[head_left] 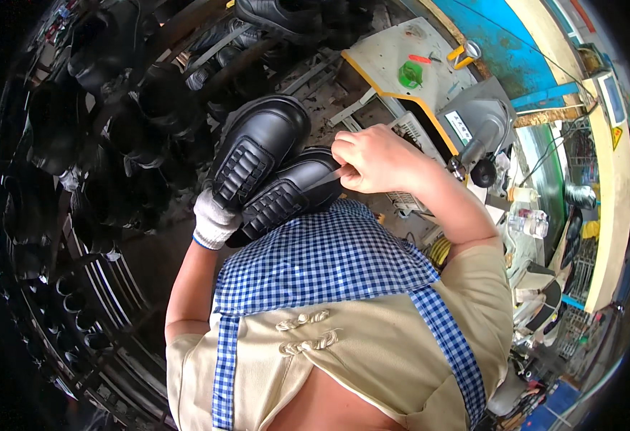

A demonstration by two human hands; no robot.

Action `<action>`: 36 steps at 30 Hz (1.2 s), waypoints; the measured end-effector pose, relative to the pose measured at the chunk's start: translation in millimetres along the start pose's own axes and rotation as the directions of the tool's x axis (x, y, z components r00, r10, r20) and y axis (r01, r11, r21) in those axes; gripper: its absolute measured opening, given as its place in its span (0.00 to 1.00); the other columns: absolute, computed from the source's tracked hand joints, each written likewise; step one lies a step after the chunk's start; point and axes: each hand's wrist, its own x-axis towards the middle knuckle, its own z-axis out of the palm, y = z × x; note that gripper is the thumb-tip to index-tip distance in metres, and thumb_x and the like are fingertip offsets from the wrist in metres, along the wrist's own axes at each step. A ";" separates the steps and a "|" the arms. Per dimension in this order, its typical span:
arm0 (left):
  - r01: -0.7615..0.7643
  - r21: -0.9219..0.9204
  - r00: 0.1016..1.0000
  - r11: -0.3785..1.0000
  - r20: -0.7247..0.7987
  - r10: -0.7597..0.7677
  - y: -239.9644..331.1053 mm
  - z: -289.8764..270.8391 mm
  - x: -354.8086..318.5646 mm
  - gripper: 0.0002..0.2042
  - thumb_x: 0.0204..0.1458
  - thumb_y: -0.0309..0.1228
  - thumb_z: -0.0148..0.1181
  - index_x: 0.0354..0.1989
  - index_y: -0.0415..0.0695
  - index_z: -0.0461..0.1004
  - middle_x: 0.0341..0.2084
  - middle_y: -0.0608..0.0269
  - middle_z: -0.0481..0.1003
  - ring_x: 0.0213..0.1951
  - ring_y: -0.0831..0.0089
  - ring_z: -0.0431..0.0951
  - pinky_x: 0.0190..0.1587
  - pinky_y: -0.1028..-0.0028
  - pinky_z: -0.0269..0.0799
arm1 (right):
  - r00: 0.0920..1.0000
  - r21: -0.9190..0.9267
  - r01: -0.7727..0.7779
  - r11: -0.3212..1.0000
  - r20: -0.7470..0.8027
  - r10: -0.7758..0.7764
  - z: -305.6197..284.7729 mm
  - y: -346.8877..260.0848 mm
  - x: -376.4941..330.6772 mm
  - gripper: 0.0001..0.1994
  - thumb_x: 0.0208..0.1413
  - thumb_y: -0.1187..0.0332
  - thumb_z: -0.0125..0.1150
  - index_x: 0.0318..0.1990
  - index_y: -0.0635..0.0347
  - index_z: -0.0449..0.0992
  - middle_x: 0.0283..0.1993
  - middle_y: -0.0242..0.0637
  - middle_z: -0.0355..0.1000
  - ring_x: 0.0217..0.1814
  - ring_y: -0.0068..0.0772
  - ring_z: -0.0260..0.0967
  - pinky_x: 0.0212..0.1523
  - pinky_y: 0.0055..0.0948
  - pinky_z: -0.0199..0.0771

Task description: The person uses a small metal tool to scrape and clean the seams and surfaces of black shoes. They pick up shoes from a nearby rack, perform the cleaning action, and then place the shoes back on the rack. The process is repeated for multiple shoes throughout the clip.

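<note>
- A pair of black shoes (268,169) sits stacked against the person's chest, directly between the two hands, above a blue checked apron (322,258).
- The shoes are glossy black leather with thick soles and ribbed, padded panels; the upper one points up and away.
- The left hand (214,219), in a white glove, grips the shoes from below at the padded end.
- The right hand (372,158), bare, is clenched around a thin grey tool (327,177), its tip touching the lower shoe.
- Beyond the right hand lies a pale worktop (394,57) carrying a small green object (410,74).
- Beyond the left hand, racks hold more dark shoes (150,108).
</note>
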 end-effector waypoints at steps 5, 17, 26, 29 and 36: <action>0.085 -0.027 0.996 0.996 -0.033 -0.086 0.8 7.9 -13.5 0.26 0.40 0.33 0.71 0.53 0.49 0.78 0.48 0.58 0.80 0.47 0.58 0.81 0.49 0.67 0.78 | 0.989 0.397 -0.059 0.916 -0.103 0.108 26.8 18.8 -15.9 0.07 0.45 0.77 0.61 0.28 0.60 0.67 0.25 0.34 0.66 0.24 0.30 0.67 0.26 0.27 0.67; 0.616 -0.546 0.760 0.567 0.223 -0.611 19.8 21.4 25.8 0.21 0.52 0.25 0.61 0.56 0.36 0.70 0.47 0.52 0.78 0.40 0.63 0.80 0.45 0.71 0.76 | 0.840 0.742 -0.193 0.642 -0.214 0.499 99.8 27.2 -28.5 0.26 0.56 0.57 0.70 0.51 0.69 0.69 0.28 0.29 0.68 0.22 0.15 0.60 0.23 0.20 0.61; 0.578 -0.455 0.798 0.678 0.140 -0.586 29.6 18.7 62.9 0.10 0.56 0.30 0.59 0.43 0.39 0.80 0.34 0.48 0.82 0.37 0.59 0.83 0.41 0.64 0.76 | 0.835 0.818 -0.117 0.564 -0.226 0.502 120.9 8.1 -6.4 0.29 0.61 0.54 0.64 0.55 0.73 0.67 0.42 0.50 0.76 0.39 0.32 0.77 0.39 0.28 0.75; 0.576 -0.454 0.768 0.680 0.015 -0.640 24.6 22.5 73.2 0.09 0.56 0.30 0.59 0.39 0.39 0.80 0.33 0.51 0.82 0.37 0.59 0.83 0.40 0.66 0.77 | 0.829 0.830 -0.252 0.497 -0.079 0.553 109.2 15.2 0.3 0.26 0.62 0.55 0.63 0.54 0.72 0.69 0.42 0.46 0.77 0.43 0.33 0.74 0.45 0.30 0.73; 0.696 -0.088 0.706 0.713 -0.103 -0.701 -18.8 -3.1 178.4 0.24 0.58 0.49 0.53 0.47 0.37 0.74 0.40 0.34 0.76 0.46 0.37 0.75 0.49 0.49 0.70 | 0.748 0.948 -0.056 0.313 -0.168 0.642 130.2 49.0 26.1 0.19 0.63 0.63 0.63 0.54 0.67 0.74 0.42 0.36 0.78 0.41 0.20 0.73 0.41 0.22 0.72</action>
